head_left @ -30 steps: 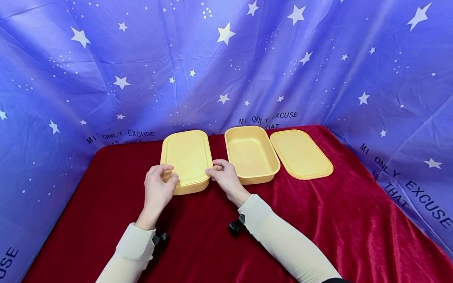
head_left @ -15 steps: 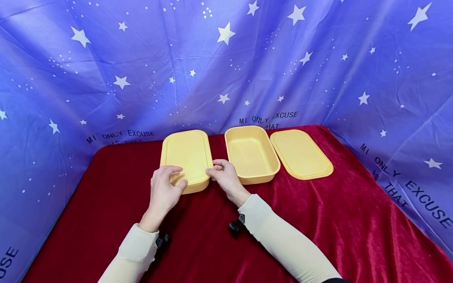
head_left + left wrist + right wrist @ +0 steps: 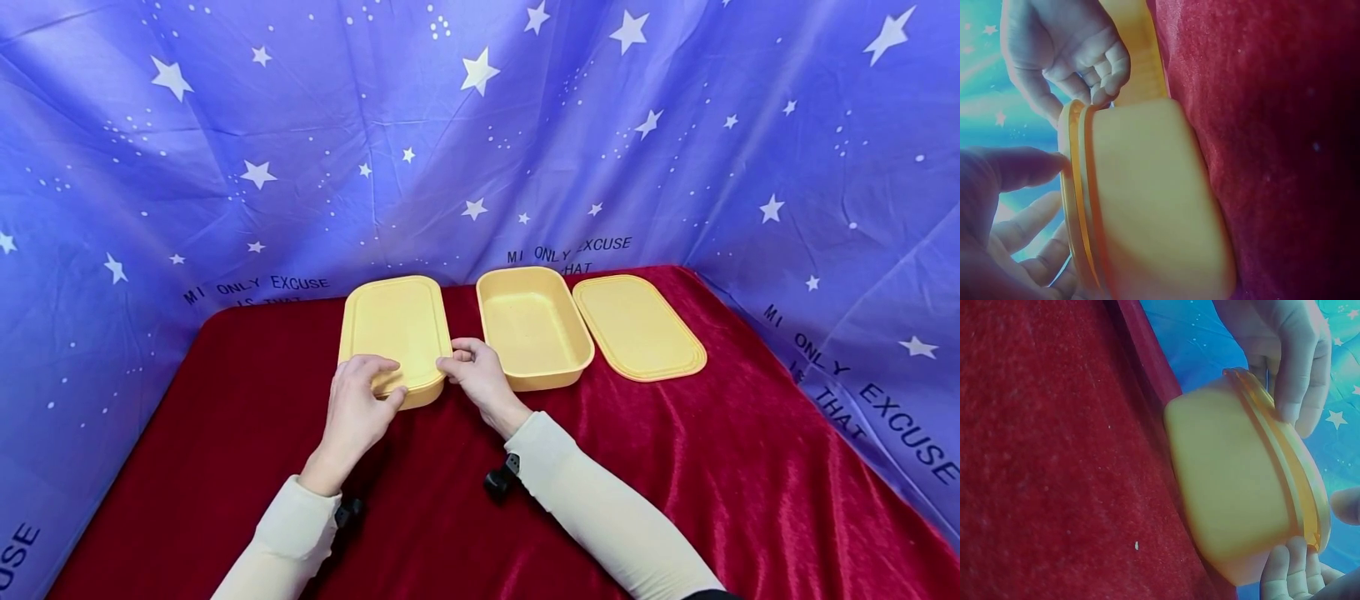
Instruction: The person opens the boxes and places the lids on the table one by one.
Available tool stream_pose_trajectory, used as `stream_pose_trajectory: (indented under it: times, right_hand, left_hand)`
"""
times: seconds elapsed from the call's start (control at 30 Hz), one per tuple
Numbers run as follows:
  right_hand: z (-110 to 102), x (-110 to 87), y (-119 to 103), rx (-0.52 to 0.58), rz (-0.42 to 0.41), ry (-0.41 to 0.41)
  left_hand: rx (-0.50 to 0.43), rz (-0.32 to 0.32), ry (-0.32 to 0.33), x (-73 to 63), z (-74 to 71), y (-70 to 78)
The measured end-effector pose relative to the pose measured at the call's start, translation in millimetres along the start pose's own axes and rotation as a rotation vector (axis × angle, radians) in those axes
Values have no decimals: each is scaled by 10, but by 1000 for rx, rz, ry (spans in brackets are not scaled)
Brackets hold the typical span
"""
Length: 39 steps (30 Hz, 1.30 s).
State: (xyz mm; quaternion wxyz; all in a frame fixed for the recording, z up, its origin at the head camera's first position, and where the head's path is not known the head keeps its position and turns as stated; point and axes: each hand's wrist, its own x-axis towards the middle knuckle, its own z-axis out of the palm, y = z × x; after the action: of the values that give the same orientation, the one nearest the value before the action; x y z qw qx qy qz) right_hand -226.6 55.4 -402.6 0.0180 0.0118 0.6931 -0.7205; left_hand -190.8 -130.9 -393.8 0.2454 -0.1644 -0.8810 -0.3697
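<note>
A yellow lidded food container sits on the red cloth, left of an uncovered one. My left hand reaches over the near end of its lid, with the thumb against the lid's edge and the other fingers bent over the top. At the near right corner, my right hand pinches the rim, thumb above and curled fingers below. An orange band shows between lid and container wall in the right wrist view. The container's inside is hidden.
An uncovered yellow container with nothing visible inside stands just right of the lidded one. Beside it a second yellow lid lies flat. A blue star-patterned curtain rises behind the table's red velvet cloth.
My left hand has slid rightward along the near edge of the lid, closer to my right hand. The right hand, both containers and the loose lid keep their places.
</note>
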Motion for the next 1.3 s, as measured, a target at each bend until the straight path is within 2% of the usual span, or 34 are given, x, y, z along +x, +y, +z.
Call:
stream_pose_trajectory:
  times: [0.23,0.47,0.7,1.3]
  right_hand:
    - [-6,-6,-9,4,4,-6]
    - [19,-174,-239,-13,9,-19]
    - [-1,3,-16,-3,21,-21]
    - [14,-11,-1,10,10,10]
  left_hand:
    - [87,42,-1,-8,17,15]
    - [122,63,-31,-22,13,31]
    - [136,96,-48,-40,23,22]
    - [169,174,-9,-56,50,29]
